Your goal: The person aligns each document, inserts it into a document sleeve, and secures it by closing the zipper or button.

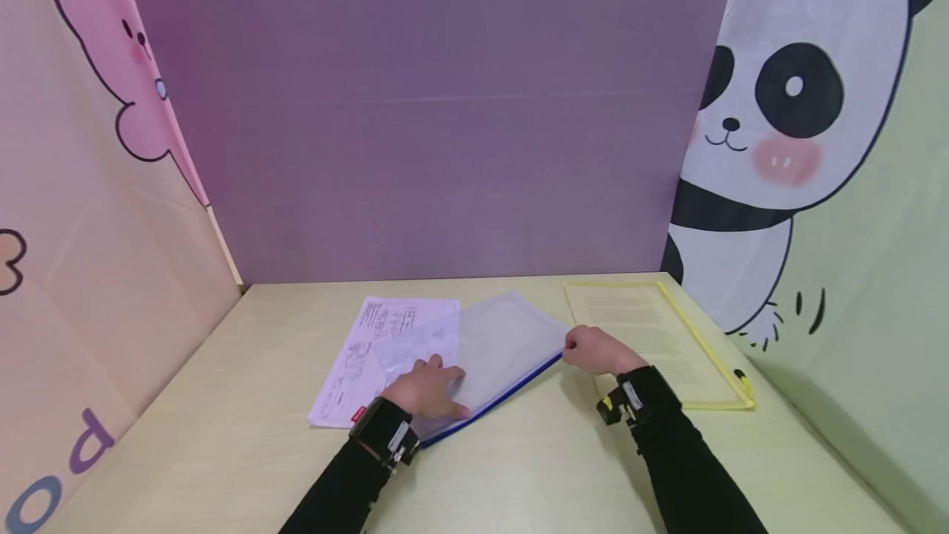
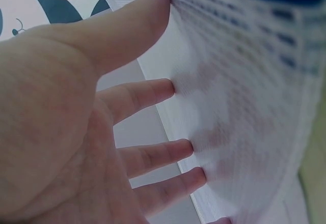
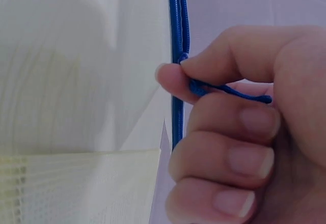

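Note:
A translucent mesh zipper pouch with a blue zipper edge lies slanted at the middle of the table. My left hand rests on its near left part, and in the left wrist view the fingers are spread and straight against the mesh. At the pouch's right corner my right hand pinches the zipper pull with its blue cord between thumb and forefinger. The zipper teeth stand parted on one side of the slider in the right wrist view. Printed sheets lie partly under the pouch's left side.
A yellow-edged zipper pouch holding a printed page lies on the right of the table. A purple backdrop stands behind, with a panda-print sheet on the right side and a pink figure on the left one.

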`<state>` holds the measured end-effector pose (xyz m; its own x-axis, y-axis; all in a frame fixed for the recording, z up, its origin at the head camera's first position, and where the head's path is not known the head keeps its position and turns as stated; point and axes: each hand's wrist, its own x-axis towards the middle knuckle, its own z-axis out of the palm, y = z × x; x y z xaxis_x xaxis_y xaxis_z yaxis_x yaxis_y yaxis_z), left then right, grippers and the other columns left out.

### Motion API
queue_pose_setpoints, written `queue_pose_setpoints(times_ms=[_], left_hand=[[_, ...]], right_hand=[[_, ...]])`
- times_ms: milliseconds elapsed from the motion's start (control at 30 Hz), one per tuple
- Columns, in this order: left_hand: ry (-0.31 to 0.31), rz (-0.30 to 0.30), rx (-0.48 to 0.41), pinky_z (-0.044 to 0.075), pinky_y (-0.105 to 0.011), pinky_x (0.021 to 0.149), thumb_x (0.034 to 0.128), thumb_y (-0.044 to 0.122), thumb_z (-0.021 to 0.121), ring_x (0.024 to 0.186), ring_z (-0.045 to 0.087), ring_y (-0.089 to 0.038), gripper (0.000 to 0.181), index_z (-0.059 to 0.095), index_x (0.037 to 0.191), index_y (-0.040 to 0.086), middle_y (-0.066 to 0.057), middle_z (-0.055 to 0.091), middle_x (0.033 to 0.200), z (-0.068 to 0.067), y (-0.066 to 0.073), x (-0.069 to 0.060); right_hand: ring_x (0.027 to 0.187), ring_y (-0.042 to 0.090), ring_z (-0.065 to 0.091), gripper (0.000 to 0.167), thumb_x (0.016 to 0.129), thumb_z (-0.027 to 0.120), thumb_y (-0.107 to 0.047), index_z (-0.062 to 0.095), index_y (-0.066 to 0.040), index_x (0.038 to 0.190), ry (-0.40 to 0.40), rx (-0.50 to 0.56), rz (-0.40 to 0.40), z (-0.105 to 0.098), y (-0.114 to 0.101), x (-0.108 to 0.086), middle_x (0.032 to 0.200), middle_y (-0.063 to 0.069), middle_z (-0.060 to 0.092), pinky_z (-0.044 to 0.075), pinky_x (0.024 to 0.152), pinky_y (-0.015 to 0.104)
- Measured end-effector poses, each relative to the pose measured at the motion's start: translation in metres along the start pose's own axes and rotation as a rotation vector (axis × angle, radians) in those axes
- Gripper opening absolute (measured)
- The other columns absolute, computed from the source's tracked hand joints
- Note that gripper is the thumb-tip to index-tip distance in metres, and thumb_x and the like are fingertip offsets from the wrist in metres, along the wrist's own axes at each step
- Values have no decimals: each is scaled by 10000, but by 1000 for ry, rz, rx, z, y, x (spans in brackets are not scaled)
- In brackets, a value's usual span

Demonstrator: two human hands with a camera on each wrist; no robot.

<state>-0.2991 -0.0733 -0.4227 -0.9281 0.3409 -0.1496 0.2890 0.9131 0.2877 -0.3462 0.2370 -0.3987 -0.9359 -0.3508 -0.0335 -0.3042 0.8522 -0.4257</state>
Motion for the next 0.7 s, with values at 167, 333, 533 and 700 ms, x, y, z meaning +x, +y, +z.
queue_pose_setpoints(times_ms=[167, 333, 533, 700], left_hand=[[-7, -4, -5, 510, -551, 891, 850, 526, 775, 1173, 505, -311, 692, 580, 1442, 227, -112, 533, 1325, 0, -1, 2], [-6, -5, -4, 509, -552, 894, 848, 532, 774, 1180, 508, -311, 693, 578, 1444, 237, -108, 536, 1333, 0, -1, 2], [-5, -7, -2, 510, -554, 893, 847, 534, 773, 1177, 508, -311, 698, 576, 1446, 236, -110, 535, 1329, 1, -1, 2], [-5, -5, -3, 508, -553, 898, 850, 531, 772, 1175, 510, -312, 696, 573, 1449, 236, -112, 536, 1332, 1, -1, 2]], right_hand=[[672, 184, 494, 128, 939, 579, -100, 653, -54, 846, 18, -17, -13, -2, 7, 1, 736, 20, 546, 399, 628, 323], [689, 193, 505, 115, 924, 576, -94, 644, -54, 840, 47, -30, -18, -4, 13, 1, 763, 27, 563, 410, 640, 332], [693, 201, 516, 114, 923, 576, -101, 644, -36, 860, 77, -35, 19, -6, 17, -1, 787, 44, 578, 416, 629, 333], [685, 199, 507, 128, 927, 563, -94, 639, -27, 848, 99, -41, 19, -9, 18, -3, 772, 43, 565, 408, 631, 330]])
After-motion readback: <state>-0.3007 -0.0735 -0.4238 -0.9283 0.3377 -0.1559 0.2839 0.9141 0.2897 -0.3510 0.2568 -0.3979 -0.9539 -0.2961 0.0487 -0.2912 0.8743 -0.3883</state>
